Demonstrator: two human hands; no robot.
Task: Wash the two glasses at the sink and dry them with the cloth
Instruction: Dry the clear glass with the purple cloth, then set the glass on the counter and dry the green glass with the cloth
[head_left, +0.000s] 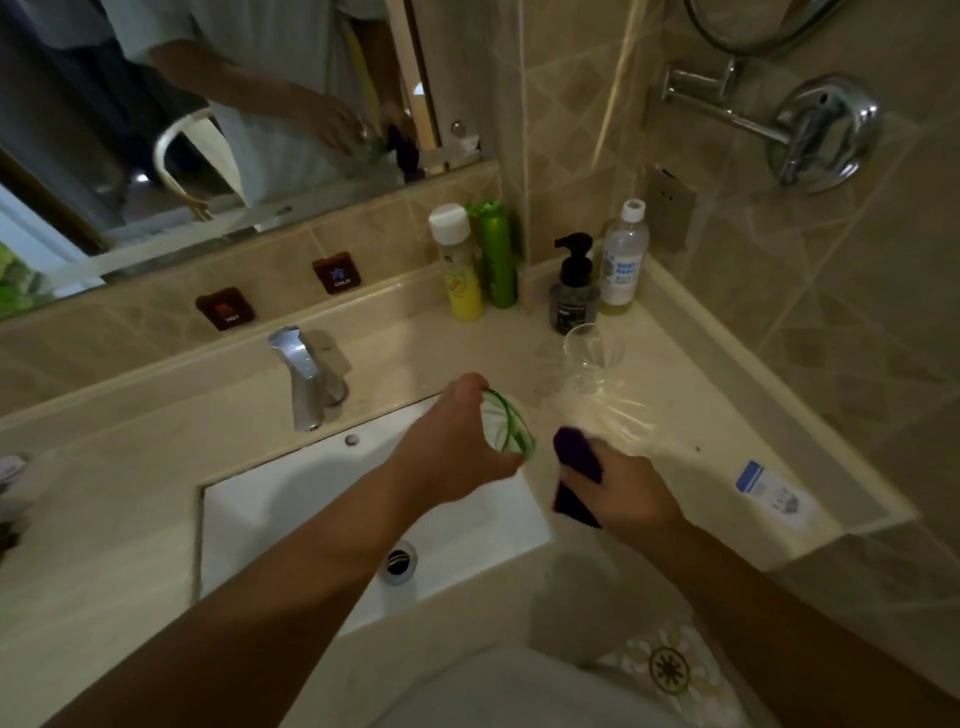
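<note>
Two glasses are in view. One, a green-tinted glass (506, 428), is gripped in the left hand (457, 447) at frame centre, over the right rim of the white sink (291, 499). It is tipped on its side, long axis running lower left to upper right, its mouth apparently facing right toward the other hand; blur limits certainty. The right hand (631, 493), just right of centre, is closed around a dark purple cloth (576, 475), apart from the glass. A clear glass (592, 358) stands upright, mouth up, on the beige counter (691, 415) right of centre, below a black pump bottle (574, 291). The chrome tap (304, 376) sits left of centre.
</note>
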